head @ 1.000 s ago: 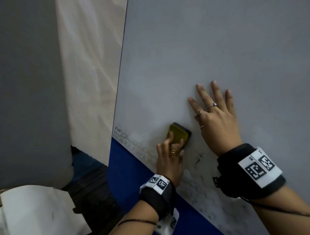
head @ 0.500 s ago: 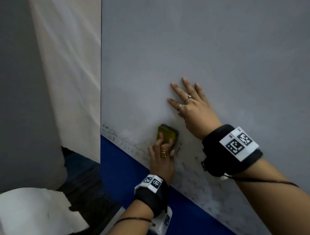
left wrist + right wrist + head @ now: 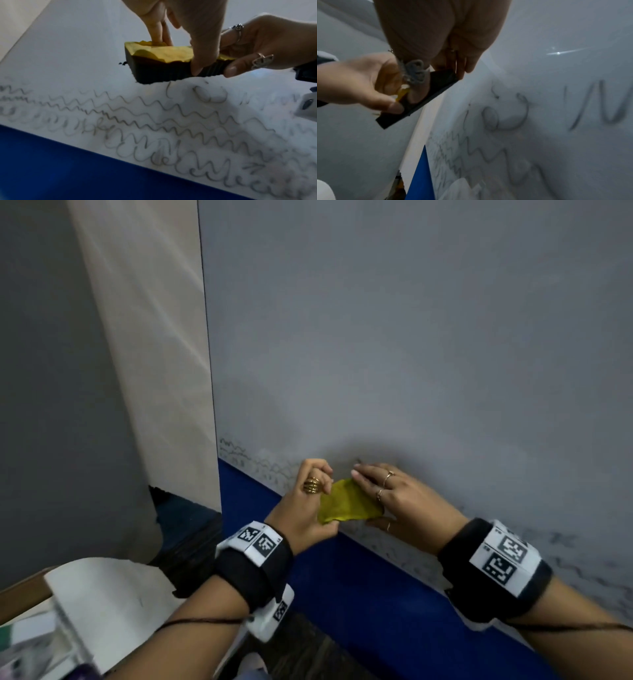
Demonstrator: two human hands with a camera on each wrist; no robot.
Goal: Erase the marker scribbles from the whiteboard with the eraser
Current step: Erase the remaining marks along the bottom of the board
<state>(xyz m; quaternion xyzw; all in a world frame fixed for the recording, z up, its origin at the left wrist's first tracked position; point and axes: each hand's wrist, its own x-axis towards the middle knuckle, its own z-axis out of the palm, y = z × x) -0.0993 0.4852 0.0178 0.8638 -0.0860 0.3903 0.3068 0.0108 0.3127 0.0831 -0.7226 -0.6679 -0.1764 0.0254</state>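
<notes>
The whiteboard (image 3: pixel 411 337) stands upright, with faint grey marker scribbles (image 3: pixel 263 465) along its bottom strip, seen close in the left wrist view as scribbles (image 3: pixel 171 128) and in the right wrist view as scribbles (image 3: pixel 488 135). The eraser (image 3: pixel 346 503), yellow on top with black felt (image 3: pixel 163 70) below, sits at the board just above the scribbles. My left hand (image 3: pixel 313 491) grips its left end with curled fingers. My right hand (image 3: pixel 397 498) pinches its right end, fingers on top and thumb beneath. The eraser (image 3: pixel 419 97) is held between both hands.
A blue band (image 3: pixel 342 583) runs under the board's lower edge. Left of the board hang a beige sheet (image 3: pixel 147 371) and a grey panel (image 3: pixel 51 371). White paper (image 3: pixel 102 594) lies at the lower left over a dark floor.
My right hand has come down off the bare board and taken the eraser's right end. The eraser has shifted slightly right and tilted, and both hands hold it now.
</notes>
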